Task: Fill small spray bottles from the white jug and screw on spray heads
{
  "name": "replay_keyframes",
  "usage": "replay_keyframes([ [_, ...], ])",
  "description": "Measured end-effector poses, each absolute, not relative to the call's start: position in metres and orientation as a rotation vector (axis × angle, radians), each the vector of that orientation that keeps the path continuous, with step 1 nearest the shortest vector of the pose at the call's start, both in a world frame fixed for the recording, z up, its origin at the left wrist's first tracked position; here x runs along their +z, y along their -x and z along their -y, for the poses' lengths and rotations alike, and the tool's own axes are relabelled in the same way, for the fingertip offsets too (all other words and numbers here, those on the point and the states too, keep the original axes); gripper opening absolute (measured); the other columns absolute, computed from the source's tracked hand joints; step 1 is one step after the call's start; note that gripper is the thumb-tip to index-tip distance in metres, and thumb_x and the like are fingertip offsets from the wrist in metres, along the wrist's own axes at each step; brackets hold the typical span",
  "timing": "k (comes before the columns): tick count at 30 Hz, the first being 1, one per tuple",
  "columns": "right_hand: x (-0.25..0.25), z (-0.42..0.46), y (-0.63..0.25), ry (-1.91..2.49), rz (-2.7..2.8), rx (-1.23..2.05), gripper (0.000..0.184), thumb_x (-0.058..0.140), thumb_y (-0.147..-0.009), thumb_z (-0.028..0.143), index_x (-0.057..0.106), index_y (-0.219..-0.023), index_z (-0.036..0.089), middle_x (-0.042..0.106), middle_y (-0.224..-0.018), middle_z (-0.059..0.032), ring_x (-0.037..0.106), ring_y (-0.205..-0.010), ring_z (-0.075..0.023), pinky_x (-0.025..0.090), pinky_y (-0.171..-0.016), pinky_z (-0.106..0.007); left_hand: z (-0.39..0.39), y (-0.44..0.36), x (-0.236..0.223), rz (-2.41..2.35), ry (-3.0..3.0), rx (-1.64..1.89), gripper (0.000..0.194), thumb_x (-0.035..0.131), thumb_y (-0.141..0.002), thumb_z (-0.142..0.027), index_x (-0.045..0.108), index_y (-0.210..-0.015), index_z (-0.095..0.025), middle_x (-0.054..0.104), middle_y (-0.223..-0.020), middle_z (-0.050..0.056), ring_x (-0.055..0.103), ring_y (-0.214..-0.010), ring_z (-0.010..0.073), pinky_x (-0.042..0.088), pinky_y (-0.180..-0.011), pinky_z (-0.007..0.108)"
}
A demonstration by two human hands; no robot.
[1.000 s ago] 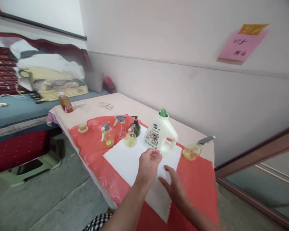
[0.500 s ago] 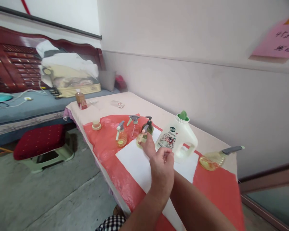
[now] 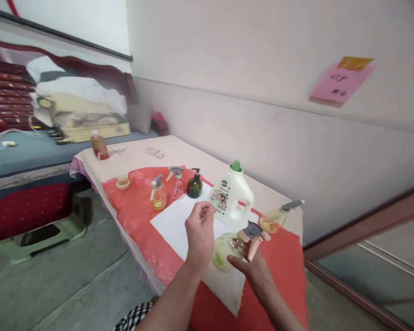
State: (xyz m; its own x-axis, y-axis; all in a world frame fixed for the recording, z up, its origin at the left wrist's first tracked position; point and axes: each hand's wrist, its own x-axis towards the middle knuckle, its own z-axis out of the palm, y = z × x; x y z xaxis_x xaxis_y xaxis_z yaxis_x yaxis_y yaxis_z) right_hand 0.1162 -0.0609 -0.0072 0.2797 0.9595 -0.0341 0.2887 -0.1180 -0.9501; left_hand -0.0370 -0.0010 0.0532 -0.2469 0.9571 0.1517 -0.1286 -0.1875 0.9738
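My right hand grips a clear spray bottle with a grey trigger head, around its neck. The bottle is tilted, its head toward the right, over the white cloth's near part. My left hand hovers over the white cloth with fingers curled together; whatever they may hold is hidden. Just beyond it stands a white jug with a green cap and a printed label. To the right, another spray bottle with yellowish liquid leans or lies tilted on the red cover.
Two spray bottles and a dark green pump bottle stand on the red cover. A round lid-like piece lies farther left. At the far end is a brown bottle. A wall borders the right side; a red stool stands left.
My right hand has taken the spray bottle from beside the pump bottle and brought it right and nearer, tilting it. My left hand stays curled near the jug. The view has turned right.
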Motion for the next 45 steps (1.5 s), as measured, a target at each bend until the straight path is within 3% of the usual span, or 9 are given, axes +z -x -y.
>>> replay_keyframes([
  [2, -0.002, 0.077, -0.131, 1.522, 1.07, 0.944, 0.07, 0.078, -0.057, 0.042, 0.053, -0.12, 0.022, 0.065, -0.119, -0.01, 0.06, -0.111, -0.0309, 0.048, -0.094, -0.047, -0.001, 0.03, 0.045, -1.202, -1.253, 1.314, 0.01, 0.06, -0.075, -0.021, 0.065, -0.084, -0.018, 0.068, -0.08, 0.004, 0.063, -0.078, 0.0177, 0.047, -0.075, 0.029],
  [6, 0.016, 0.092, -0.138, 1.27, 0.949, 1.106, 0.068, 0.074, -0.066, 0.039, 0.047, -0.127, 0.026, 0.061, -0.126, -0.0087, 0.057, -0.116, -0.0293, 0.047, -0.096, -0.048, 0.009, 0.017, 0.034, -0.969, -1.462, 0.897, 0.044, 0.069, -0.07, -0.025, 0.063, -0.114, -0.02, 0.067, -0.105, 0.01, 0.061, -0.099, 0.0242, 0.045, -0.085, 0.035],
  [9, 0.03, 0.093, -0.145, 1.141, 0.936, 1.157, 0.065, 0.074, -0.067, 0.034, 0.049, -0.126, 0.026, 0.063, -0.124, -0.0076, 0.058, -0.114, -0.029, 0.046, -0.097, -0.049, 0.019, 0.008, 0.033, -0.779, -1.543, 0.763, 0.058, 0.071, -0.071, -0.034, 0.056, -0.126, -0.022, 0.061, -0.122, 0.012, 0.055, -0.113, 0.0281, 0.041, -0.096, 0.04],
  [13, 0.033, 0.094, -0.163, 1.101, 0.951, 1.171, 0.059, 0.074, -0.068, 0.034, 0.053, -0.123, 0.024, 0.065, -0.117, -0.0075, 0.061, -0.107, -0.0288, 0.047, -0.095, -0.048, 0.021, -0.005, 0.034, -0.672, -1.514, 0.715, 0.064, 0.073, -0.071, -0.036, 0.052, -0.13, -0.021, 0.058, -0.128, 0.013, 0.053, -0.117, 0.0303, 0.038, -0.1, 0.042],
  [26, 0.044, 0.106, -0.162, 0.756, 0.969, 1.306, 0.06, 0.067, -0.071, 0.031, 0.049, -0.129, 0.027, 0.057, -0.129, -0.0058, 0.051, -0.12, -0.0266, 0.039, -0.102, -0.046, 0.036, -0.022, 0.04, -0.496, -1.064, 0.899, 0.049, 0.054, -0.086, -0.045, 0.055, -0.128, -0.018, 0.058, -0.129, 0.014, 0.052, -0.119, 0.0294, 0.041, -0.097, 0.04],
  [31, 0.021, 0.096, -0.159, 0.894, 0.908, 1.243, 0.07, 0.072, -0.066, 0.032, 0.042, -0.129, 0.026, 0.058, -0.125, -0.0085, 0.057, -0.111, -0.0267, 0.045, -0.094, -0.045, 0.031, -0.017, 0.034, -0.646, -1.071, 0.882, 0.05, 0.062, -0.082, -0.043, 0.057, -0.127, -0.023, 0.055, -0.134, 0.011, 0.048, -0.125, 0.0288, 0.038, -0.101, 0.04],
  [35, 0.004, 0.092, -0.153, 1.34, 1.017, 0.871, 0.077, 0.074, -0.062, 0.035, 0.038, -0.129, 0.026, 0.055, -0.127, -0.0095, 0.055, -0.113, -0.0281, 0.045, -0.095, -0.048, 0.031, -0.015, 0.032, -0.763, -1.288, 0.982, 0.049, 0.066, -0.079, -0.039, 0.058, -0.125, -0.023, 0.053, -0.137, 0.009, 0.044, -0.129, 0.0272, 0.035, -0.104, 0.037],
  [39, -0.003, 0.097, -0.142, 1.555, 1.254, 0.591, 0.076, 0.072, -0.067, 0.037, 0.037, -0.133, 0.026, 0.052, -0.13, -0.0102, 0.05, -0.119, -0.0298, 0.041, -0.099, -0.051, 0.036, -0.017, 0.033, -0.779, -1.336, 0.976, 0.071, 0.074, -0.071, -0.034, 0.044, -0.135, -0.023, 0.053, -0.134, 0.012, 0.053, -0.118, 0.0273, 0.041, -0.098, 0.038],
  [45, 0.011, 0.099, -0.149, 1.261, 1.225, 0.91, 0.064, 0.069, -0.072, 0.042, 0.044, -0.128, 0.027, 0.053, -0.131, -0.0078, 0.048, -0.123, -0.0263, 0.037, -0.105, -0.047, 0.034, -0.012, 0.041, -0.718, -1.171, 0.991, 0.056, 0.074, -0.069, -0.033, 0.053, -0.119, -0.02, 0.064, -0.114, 0.011, 0.06, -0.105, 0.0265, 0.045, -0.09, 0.036],
])
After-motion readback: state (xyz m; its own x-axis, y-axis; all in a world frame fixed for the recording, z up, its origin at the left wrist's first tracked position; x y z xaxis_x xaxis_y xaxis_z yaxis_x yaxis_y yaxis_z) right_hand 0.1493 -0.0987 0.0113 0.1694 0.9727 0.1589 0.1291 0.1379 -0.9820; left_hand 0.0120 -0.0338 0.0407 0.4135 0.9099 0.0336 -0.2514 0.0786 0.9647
